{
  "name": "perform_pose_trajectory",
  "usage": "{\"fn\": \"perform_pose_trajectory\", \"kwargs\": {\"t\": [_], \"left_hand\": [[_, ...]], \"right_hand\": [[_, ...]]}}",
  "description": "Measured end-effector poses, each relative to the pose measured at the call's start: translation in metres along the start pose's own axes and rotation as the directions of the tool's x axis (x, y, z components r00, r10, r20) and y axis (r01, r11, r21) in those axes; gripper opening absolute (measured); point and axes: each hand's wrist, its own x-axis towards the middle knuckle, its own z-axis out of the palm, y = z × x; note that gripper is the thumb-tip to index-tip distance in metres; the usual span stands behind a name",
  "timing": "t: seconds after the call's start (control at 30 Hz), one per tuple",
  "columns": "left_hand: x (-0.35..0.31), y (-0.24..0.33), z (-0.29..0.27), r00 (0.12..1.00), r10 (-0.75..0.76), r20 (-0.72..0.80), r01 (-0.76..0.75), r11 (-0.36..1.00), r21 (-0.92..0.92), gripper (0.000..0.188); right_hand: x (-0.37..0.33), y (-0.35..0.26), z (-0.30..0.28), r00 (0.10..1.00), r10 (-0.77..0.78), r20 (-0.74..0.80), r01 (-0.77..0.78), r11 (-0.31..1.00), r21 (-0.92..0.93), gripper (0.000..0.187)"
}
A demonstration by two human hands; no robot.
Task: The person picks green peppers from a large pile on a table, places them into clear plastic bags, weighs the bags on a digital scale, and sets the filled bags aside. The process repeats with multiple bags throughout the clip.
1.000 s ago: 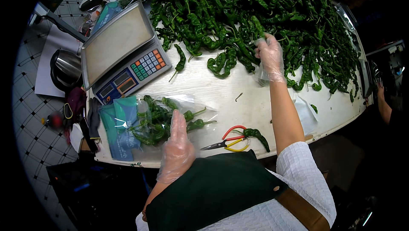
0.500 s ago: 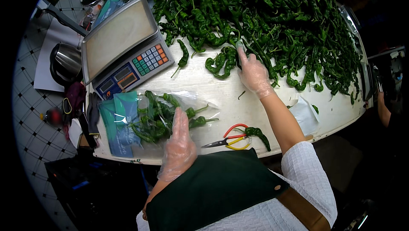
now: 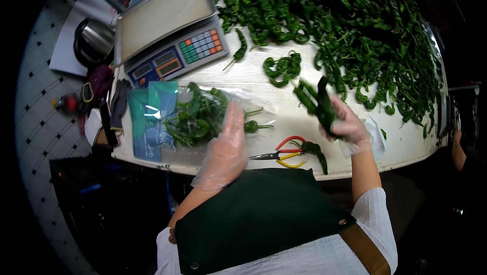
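My right hand (image 3: pixel 349 125), in a thin clear plastic glove, is closed around a few dark green peppers (image 3: pixel 317 103) and holds them above the table's right half. My left hand (image 3: pixel 227 145), gloved the same way, lies with fingers stretched out along the edge of a clear plastic bag (image 3: pixel 264 103). Inside that bag are several green peppers (image 3: pixel 200 118), and its left part carries a blue and teal printed panel (image 3: pixel 152 118). Between my hands lie scissors (image 3: pixel 284 154) with red and yellow handles, touching a single pepper (image 3: pixel 315 154).
A big heap of green peppers (image 3: pixel 355 26) covers the table's far side. A digital scale (image 3: pixel 170 14) stands at the far left, near a loose pepper (image 3: pixel 238 49) and a small curled group (image 3: pixel 280 68). Further left is a metal kettle (image 3: pixel 95 39). A white sheet (image 3: pixel 375 135) lies right.
My right hand has drawn back from the heap toward me and now holds peppers lifted off the table. My left hand stays beside the bag. The whole view has shifted slightly.
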Motion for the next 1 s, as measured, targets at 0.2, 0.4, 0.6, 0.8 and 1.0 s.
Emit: {"fn": "perform_pose_trajectory", "kwargs": {"t": [0.2,0.4,0.6,0.8,1.0], "left_hand": [[-0.013,0.006,-0.006,0.999,0.036,0.022,-0.037,0.998,0.051,0.074],[-0.024,0.015,-0.015,0.997,0.079,-0.003,-0.077,0.983,0.167,0.072],[-0.023,0.014,-0.015,0.993,0.095,-0.074,-0.078,0.974,0.212,0.072],[-0.031,0.008,-0.003,0.985,0.165,-0.053,-0.141,0.941,0.308,0.066],[-0.047,0.0,0.025,0.923,0.27,0.275,-0.351,0.884,0.308,0.049]], "right_hand": [[0.031,0.013,0.07,0.969,0.117,0.217,0.143,0.448,-0.883,0.073],[0.075,0.033,0.113,0.881,-0.086,0.465,0.47,0.267,-0.841,0.063],[0.113,0.054,0.134,0.822,-0.127,0.555,0.512,0.593,-0.622,0.065],[0.126,0.07,0.115,0.839,-0.314,0.444,0.541,0.414,-0.732,0.055],[0.107,0.065,0.075,0.84,-0.536,0.083,0.129,0.05,-0.99,0.054]]}}
